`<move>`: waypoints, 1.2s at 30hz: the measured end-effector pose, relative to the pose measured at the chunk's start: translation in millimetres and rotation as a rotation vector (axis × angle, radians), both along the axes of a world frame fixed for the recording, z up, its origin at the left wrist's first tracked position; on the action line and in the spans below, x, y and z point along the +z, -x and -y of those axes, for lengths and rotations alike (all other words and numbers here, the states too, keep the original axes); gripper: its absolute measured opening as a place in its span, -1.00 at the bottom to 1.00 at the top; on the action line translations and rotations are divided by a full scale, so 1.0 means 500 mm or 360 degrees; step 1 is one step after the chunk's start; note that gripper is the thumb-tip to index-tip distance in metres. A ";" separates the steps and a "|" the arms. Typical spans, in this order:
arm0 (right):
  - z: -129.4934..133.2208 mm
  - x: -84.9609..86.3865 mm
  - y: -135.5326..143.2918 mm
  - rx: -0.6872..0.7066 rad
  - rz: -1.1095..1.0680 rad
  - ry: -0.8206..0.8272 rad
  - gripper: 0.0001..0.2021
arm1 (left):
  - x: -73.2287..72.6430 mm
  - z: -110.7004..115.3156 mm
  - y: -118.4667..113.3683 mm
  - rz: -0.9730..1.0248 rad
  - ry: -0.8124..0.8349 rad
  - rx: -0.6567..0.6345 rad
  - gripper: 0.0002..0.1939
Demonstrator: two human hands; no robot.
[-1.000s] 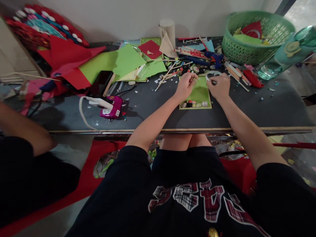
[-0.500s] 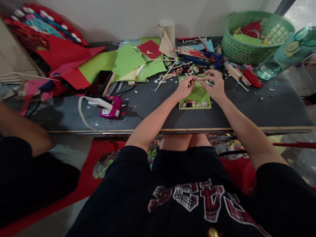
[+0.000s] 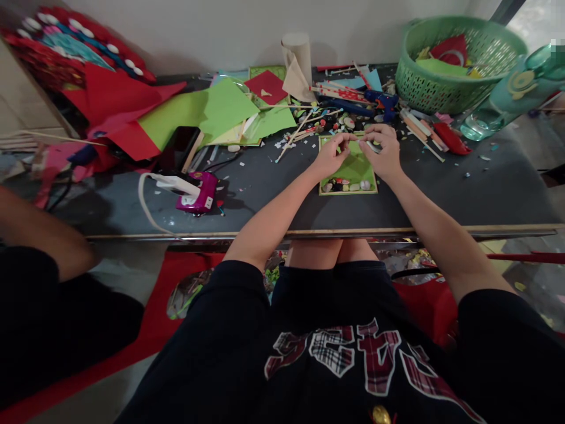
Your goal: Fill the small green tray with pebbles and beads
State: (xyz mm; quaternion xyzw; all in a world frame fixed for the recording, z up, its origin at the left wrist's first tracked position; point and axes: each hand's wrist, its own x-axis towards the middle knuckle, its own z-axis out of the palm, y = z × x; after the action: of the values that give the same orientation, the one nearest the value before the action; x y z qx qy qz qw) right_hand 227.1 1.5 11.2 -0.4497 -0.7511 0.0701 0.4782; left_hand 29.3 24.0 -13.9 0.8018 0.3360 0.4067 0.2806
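Note:
A green panel (image 3: 357, 171) with a pale raised border lies on the dark table, several small stones (image 3: 346, 187) lined up along its near edge. Over the panel's far left part, my left hand (image 3: 334, 154) has its fingers bent and pinched; whatever is at the fingertips is too small to make out. My right hand (image 3: 383, 148) is over the far right part, fingers curled around a small whitish thing. The fingertips of both hands are close together. Beyond them lies a pile of small coloured stones (image 3: 348, 122).
A green basket (image 3: 441, 88) and a clear bottle (image 3: 498, 106) stand at the back right. Left are coloured sheets (image 3: 229, 106), a phone (image 3: 180, 147) and a purple power socket (image 3: 198, 197). A blue glue gun (image 3: 384, 103) lies behind my right hand. Another person's arm (image 3: 39, 235) is at far left.
The fingers of both hands have shifted slightly, and the whitish thing in my right hand shows more clearly. The panel and its stones look the same.

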 end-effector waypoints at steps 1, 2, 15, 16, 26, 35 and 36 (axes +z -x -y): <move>-0.001 -0.001 -0.001 0.0002 -0.0001 0.0007 -0.57 | -0.002 -0.004 0.002 0.0002 0.0001 0.0025 -0.50; -0.001 -0.002 -0.001 -0.0003 -0.0005 0.0016 -0.58 | -0.005 -0.010 0.007 0.0011 0.0002 0.0065 -0.47; -0.003 -0.011 0.000 -0.0250 -0.0083 0.0034 -0.75 | -0.041 -0.174 0.096 -0.0146 -0.0127 0.1050 -0.48; -0.003 -0.010 0.001 -0.0248 -0.0079 0.0037 -0.74 | -0.038 -0.174 0.092 -0.0187 -0.0098 0.1065 -0.55; 0.003 -0.012 0.006 -0.0180 0.0000 0.0023 -0.76 | -0.043 -0.180 0.079 -0.0074 -0.0277 0.1055 -0.71; 0.007 -0.009 0.008 -0.0140 -0.0062 0.0068 -0.65 | -0.014 -0.160 0.061 -0.0210 -0.0356 0.0917 -0.64; 0.008 -0.008 0.007 -0.0131 -0.0059 0.0075 -0.64 | -0.011 -0.153 0.060 -0.0213 -0.0361 0.0933 -0.69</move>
State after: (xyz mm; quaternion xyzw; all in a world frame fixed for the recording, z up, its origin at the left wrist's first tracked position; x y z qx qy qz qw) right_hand 223.4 -2.4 7.1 -0.4901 -0.7211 0.0765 0.4837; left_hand -0.6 100.7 -19.2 0.7220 0.5228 0.4516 0.0376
